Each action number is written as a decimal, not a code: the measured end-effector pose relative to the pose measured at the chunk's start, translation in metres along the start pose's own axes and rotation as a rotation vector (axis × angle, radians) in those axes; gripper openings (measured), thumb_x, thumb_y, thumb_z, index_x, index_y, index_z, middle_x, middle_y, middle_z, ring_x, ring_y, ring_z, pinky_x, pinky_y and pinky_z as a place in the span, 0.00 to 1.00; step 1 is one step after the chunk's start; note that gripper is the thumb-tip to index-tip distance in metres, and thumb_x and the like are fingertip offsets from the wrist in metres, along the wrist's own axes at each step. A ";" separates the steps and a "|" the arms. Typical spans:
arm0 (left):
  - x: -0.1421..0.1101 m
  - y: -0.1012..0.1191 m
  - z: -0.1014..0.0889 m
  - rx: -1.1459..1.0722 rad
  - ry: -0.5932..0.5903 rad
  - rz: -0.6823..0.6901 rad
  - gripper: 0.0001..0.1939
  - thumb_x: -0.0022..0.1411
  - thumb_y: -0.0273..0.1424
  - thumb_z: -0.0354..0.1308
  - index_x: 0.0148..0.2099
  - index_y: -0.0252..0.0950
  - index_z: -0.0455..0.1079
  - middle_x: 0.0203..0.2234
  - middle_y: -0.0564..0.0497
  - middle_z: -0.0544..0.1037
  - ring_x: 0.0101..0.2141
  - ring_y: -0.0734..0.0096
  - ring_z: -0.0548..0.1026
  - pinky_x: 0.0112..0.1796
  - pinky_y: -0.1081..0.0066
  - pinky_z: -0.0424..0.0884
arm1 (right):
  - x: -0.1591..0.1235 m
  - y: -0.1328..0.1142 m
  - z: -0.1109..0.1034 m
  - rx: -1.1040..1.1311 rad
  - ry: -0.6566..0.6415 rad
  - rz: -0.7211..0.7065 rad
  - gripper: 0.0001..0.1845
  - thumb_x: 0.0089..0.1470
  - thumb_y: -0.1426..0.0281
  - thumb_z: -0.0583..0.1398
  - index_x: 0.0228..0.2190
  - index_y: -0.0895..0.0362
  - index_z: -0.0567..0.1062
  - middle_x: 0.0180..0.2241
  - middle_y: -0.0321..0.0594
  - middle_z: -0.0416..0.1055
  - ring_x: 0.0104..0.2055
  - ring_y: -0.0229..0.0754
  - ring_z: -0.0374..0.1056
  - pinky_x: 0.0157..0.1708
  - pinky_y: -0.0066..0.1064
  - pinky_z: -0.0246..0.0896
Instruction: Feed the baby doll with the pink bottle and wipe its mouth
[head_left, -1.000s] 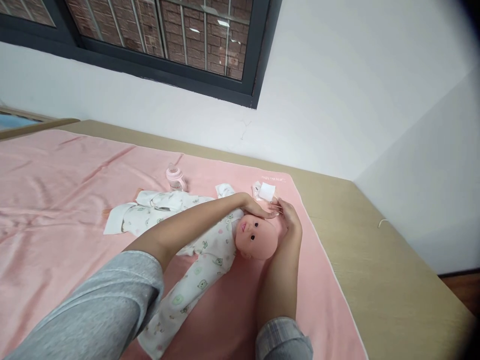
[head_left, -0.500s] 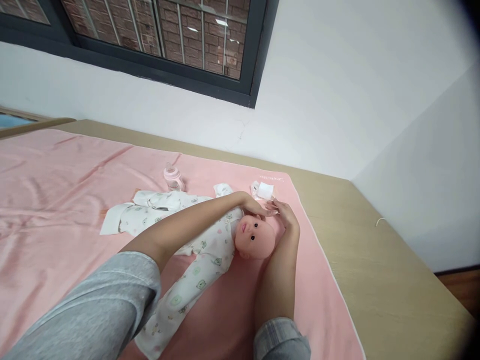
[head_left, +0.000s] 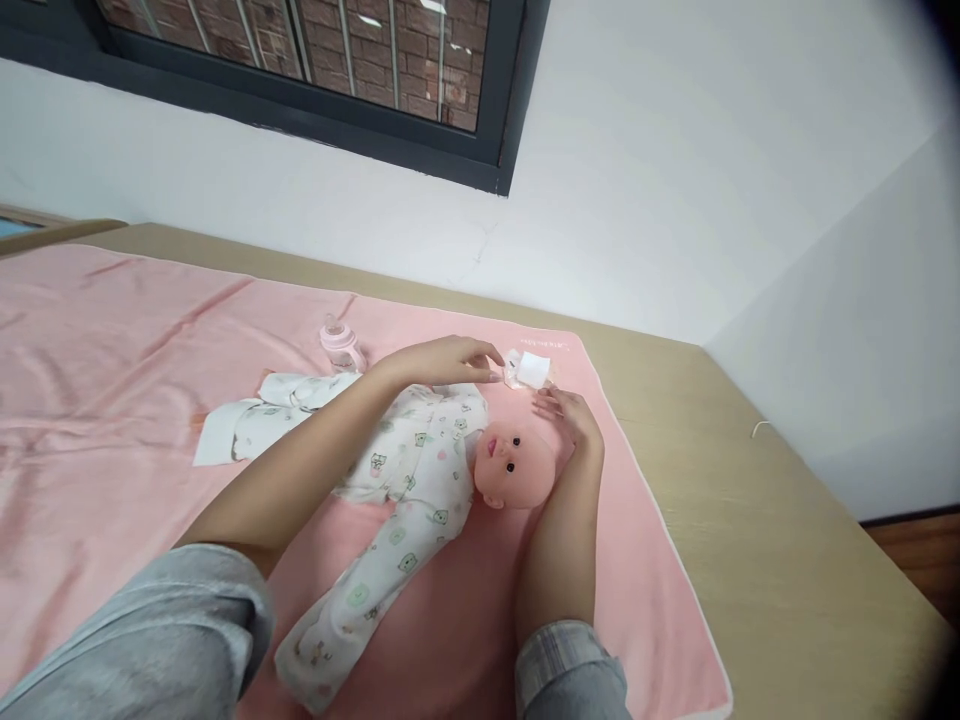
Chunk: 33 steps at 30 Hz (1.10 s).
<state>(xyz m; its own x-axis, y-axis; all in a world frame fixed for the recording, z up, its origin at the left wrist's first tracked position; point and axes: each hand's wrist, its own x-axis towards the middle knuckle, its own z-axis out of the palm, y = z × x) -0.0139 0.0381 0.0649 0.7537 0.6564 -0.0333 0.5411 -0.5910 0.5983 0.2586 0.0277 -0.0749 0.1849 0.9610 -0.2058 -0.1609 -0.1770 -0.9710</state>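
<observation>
A baby doll (head_left: 514, 465) in a white printed outfit (head_left: 409, 450) lies on its back on the pink blanket (head_left: 442, 640), its head toward the right. Over the doll's far shoulder reaches my left hand (head_left: 457, 360), empty, its fingers apart with the tips close to a small clear packet (head_left: 514, 368). On top of or against that packet rests a white square pad (head_left: 534, 370). Beyond the doll's head, my right hand (head_left: 568, 413) is bent inward, fingers spread just on the near side of the pad; whether they touch it cannot be told.
A pink baby bottle (head_left: 341, 345) leans by the doll's legs. The blanket covers a wooden platform (head_left: 757, 520), bare at the right. A white wall (head_left: 637, 200) and a dark-framed window (head_left: 487, 150) stand behind. A small white hook-like piece (head_left: 760, 428) lies at the platform's right edge.
My left hand has drawn back to the left and away from my right hand, its fingers opening. My right hand stays near the pad, and the doll lies as before.
</observation>
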 end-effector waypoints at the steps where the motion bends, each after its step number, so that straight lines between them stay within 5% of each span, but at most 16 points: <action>1: -0.006 -0.005 0.002 0.005 0.033 0.002 0.21 0.63 0.43 0.54 0.53 0.36 0.70 0.47 0.47 0.76 0.45 0.63 0.74 0.41 0.72 0.67 | 0.001 0.001 0.000 0.000 -0.008 -0.004 0.11 0.59 0.68 0.59 0.31 0.64 0.76 0.34 0.49 0.77 0.35 0.42 0.76 0.41 0.35 0.75; 5: -0.021 -0.026 0.009 0.085 0.123 0.029 0.13 0.55 0.38 0.62 0.40 0.36 0.73 0.38 0.50 0.77 0.41 0.63 0.74 0.38 0.72 0.66 | 0.003 0.006 0.002 0.014 -0.046 0.000 0.11 0.59 0.67 0.59 0.34 0.64 0.76 0.38 0.51 0.77 0.38 0.44 0.76 0.43 0.37 0.75; 11: -0.038 -0.042 0.006 0.091 0.165 -0.046 0.08 0.53 0.33 0.60 0.37 0.38 0.74 0.35 0.53 0.78 0.39 0.64 0.75 0.37 0.72 0.65 | -0.003 0.009 0.010 0.083 -0.059 -0.038 0.13 0.56 0.62 0.62 0.37 0.61 0.77 0.45 0.49 0.76 0.43 0.45 0.76 0.49 0.39 0.73; 18: -0.051 -0.048 -0.002 -0.047 0.247 -0.118 0.10 0.50 0.35 0.62 0.35 0.36 0.73 0.30 0.53 0.80 0.36 0.64 0.77 0.34 0.73 0.67 | -0.003 0.001 0.010 0.145 -0.047 -0.129 0.15 0.49 0.60 0.66 0.34 0.60 0.78 0.37 0.46 0.78 0.44 0.46 0.75 0.49 0.39 0.72; 25: -0.061 -0.050 -0.009 -0.096 0.220 -0.108 0.08 0.50 0.31 0.61 0.35 0.37 0.74 0.28 0.54 0.81 0.35 0.66 0.79 0.32 0.75 0.68 | -0.022 -0.036 0.002 0.127 -0.038 -0.342 0.14 0.41 0.60 0.71 0.27 0.56 0.79 0.34 0.36 0.77 0.37 0.38 0.74 0.47 0.33 0.72; 33: -0.060 -0.045 0.000 -0.086 0.278 0.004 0.16 0.61 0.39 0.57 0.47 0.37 0.74 0.42 0.50 0.79 0.43 0.62 0.76 0.41 0.70 0.70 | -0.067 -0.078 0.050 -0.156 -0.308 -0.440 0.11 0.44 0.63 0.70 0.27 0.54 0.77 0.29 0.35 0.73 0.32 0.36 0.69 0.36 0.29 0.69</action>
<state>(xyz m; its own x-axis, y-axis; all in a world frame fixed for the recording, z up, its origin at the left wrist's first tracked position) -0.0842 0.0254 0.0402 0.6177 0.7648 0.1829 0.4959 -0.5594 0.6642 0.2106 -0.0125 0.0209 -0.0931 0.9649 0.2454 0.0172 0.2480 -0.9686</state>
